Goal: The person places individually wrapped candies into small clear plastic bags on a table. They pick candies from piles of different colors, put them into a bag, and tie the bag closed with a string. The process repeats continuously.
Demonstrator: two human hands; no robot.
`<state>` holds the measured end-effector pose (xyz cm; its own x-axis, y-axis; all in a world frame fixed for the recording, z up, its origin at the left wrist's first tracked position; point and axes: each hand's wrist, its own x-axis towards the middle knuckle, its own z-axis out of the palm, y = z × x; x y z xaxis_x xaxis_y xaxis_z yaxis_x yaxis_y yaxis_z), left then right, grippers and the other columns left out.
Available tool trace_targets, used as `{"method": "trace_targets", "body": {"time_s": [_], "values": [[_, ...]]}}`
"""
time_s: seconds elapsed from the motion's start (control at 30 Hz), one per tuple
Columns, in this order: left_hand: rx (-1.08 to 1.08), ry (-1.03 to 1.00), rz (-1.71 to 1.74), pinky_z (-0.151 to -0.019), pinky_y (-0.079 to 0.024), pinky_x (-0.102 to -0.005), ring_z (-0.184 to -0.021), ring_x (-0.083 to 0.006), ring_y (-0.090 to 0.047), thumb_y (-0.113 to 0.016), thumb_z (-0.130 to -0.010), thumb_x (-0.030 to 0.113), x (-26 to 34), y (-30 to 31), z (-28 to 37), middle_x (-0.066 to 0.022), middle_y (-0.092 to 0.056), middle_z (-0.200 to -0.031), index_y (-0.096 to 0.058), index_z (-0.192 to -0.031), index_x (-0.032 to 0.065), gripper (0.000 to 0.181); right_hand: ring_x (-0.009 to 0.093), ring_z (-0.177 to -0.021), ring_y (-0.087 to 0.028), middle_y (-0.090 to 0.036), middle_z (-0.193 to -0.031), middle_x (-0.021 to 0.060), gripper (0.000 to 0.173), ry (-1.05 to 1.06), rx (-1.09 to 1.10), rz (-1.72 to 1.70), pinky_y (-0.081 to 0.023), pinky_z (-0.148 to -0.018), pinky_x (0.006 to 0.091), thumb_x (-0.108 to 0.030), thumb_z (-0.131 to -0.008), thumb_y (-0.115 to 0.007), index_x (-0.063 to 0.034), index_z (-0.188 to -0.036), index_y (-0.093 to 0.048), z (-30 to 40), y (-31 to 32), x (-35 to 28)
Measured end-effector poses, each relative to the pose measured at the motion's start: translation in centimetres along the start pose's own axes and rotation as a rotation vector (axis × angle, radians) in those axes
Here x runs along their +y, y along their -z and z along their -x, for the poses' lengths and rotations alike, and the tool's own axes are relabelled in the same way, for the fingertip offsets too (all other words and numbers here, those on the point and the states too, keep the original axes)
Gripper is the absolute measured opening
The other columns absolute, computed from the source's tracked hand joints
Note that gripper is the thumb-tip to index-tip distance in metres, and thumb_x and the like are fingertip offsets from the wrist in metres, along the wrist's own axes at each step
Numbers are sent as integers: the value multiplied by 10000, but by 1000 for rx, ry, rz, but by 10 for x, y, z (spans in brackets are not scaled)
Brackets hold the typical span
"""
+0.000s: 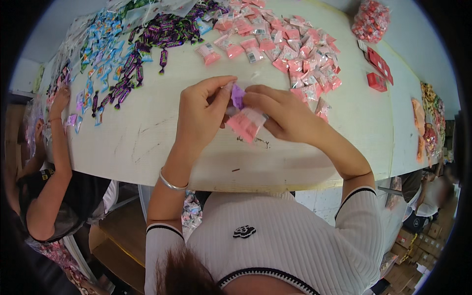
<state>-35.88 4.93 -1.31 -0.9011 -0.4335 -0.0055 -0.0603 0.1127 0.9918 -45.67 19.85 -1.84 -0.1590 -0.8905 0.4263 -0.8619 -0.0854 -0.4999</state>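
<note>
My left hand (201, 110) is in the middle of the view, above the white table (158, 147), with its thumb and fingers pinched on the edge of a small purple packet (238, 96). From the other side, the curled fingers of my right hand (285, 110) meet the same packet. A pink-and-clear sachet (246, 124) hangs under my right fingers and appears to be held in that hand. Part of both packets is hidden by the fingers. Just beyond my hands lies a heap of pink sachets (309, 55) with printed wrappers.
Twist-wrapped purple-and-black candies (167, 31) and blue candy packets (105, 33) spread across the far left. A person's hand (61, 99) works at the left edge. At right are a red box (377, 82), a bag of red candies (370, 20) and more bagged goods (431, 121).
</note>
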Motion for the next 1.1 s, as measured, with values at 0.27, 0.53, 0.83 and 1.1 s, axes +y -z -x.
{"method": "trace_targets", "body": {"time_s": [0.27, 0.53, 0.83, 1.1], "values": [[195, -510, -447, -441, -401, -212, -490, -52, -483, -515, -804, 9, -39, -25, 10, -58, -560, -618, -595, -948, -12, 166, 298, -659, -557, -566, -774, 142, 321, -280, -194, 244, -455, -562, 375, 8, -651, -537, -31, -969, -543, -4, -15, 0], [297, -535, -407, -438, -345, -203, -463, -61, -413, -502, -794, -13, -28, -28, 11, -33, -467, -549, -588, -951, 30, 184, 186, -599, -527, -593, -787, 108, 427, -825, -277, -689, -446, -551, 300, -31, -694, -449, -10, -1118, -503, -11, -5, -2], [149, -499, -314, -472, -406, -261, -492, -168, -514, -471, -817, 23, -24, -24, 8, -94, -543, -621, -559, -973, 52, 182, 173, -1130, -386, -457, -1179, 84, 438, -625, 198, -1529, -278, -958, 294, -150, -820, -502, 15, -1211, -394, 15, -25, 0], [-164, -406, -149, -523, -426, -271, -576, -178, -549, -427, -852, 47, -20, -4, 7, -101, -572, -756, -498, -1059, 66, 220, 154, -1029, -473, -534, -1084, 72, 366, -478, 213, -1101, -388, -853, 299, -128, -826, -520, -26, -1172, -464, 12, -36, 6]]}}
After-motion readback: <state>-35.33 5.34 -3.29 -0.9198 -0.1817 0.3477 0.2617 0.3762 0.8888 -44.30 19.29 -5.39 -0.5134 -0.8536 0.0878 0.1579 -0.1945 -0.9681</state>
